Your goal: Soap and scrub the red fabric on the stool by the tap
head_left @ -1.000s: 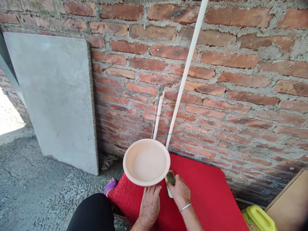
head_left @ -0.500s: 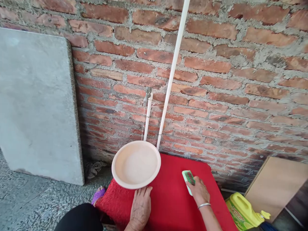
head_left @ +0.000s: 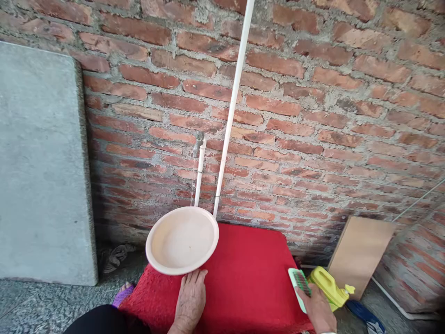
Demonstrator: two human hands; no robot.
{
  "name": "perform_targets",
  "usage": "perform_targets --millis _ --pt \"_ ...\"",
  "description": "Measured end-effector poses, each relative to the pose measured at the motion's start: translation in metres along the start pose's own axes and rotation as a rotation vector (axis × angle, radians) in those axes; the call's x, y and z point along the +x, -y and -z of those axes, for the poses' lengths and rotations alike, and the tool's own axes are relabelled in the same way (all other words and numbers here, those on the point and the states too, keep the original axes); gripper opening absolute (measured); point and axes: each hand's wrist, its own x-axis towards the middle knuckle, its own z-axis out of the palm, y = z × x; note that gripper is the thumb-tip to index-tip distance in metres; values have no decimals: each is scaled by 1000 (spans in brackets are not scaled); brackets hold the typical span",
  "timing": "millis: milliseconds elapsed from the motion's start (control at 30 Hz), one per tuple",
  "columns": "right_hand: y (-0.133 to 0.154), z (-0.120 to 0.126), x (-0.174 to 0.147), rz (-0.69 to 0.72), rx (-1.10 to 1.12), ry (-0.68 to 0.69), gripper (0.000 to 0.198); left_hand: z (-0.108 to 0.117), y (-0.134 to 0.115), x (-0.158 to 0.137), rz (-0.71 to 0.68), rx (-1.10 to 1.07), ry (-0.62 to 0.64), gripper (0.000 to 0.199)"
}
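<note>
A scrub brush with a pale mint body and green and dark bristles is in my right hand. My fingers are wrapped round its lower side, and its bristles face up. The hand is over the right edge of a surface covered with red cloth. My left hand lies stretched out on the cloth, palm down, with its fingertips at the near rim of a pale pink basin. The fingertips are partly hidden by the rim. A small dark speck shows inside the basin.
A tap on a white pipe runs a thin stream behind the basin. A grey slab leans on the brick wall at left. A yellow jug, a brown board and a blue slipper are at right.
My right hand has moved right with the scrub brush, from above the cloth to its right edge. The view has turned to the right. My left hand stays at the basin's rim.
</note>
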Motion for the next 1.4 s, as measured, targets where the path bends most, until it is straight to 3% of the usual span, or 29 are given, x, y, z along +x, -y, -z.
perform_targets --millis 100,267,467,633,767,967,1067,1200,1400 --pt "-9 -6 -7 76 14 3 55 2 1 1 7 -1 32 41" --pt "-6 10 -4 -46 -23 -13 43 2 2 1 -14 11 12 41" --pt "7 4 -25 167 -12 -48 45 4 0 2 -25 6 8 40" --pt "16 0 -21 124 -55 -72 46 6 -3 3 -21 -12 7 40" --pt "79 4 -29 268 56 1 45 6 -4 2 -1 -5 -3 41" --pt "219 -10 -101 712 168 366 32 3 0 1 -16 -53 -125 40" --pt "251 -19 -108 749 136 375 33 1 3 1 -42 -65 -177 38" --pt "235 -22 -61 531 19 272 35 -1 2 1 -51 -51 -206 38" --pt "134 1 11 185 -118 157 45 -2 -3 0 16 -53 -115 42"
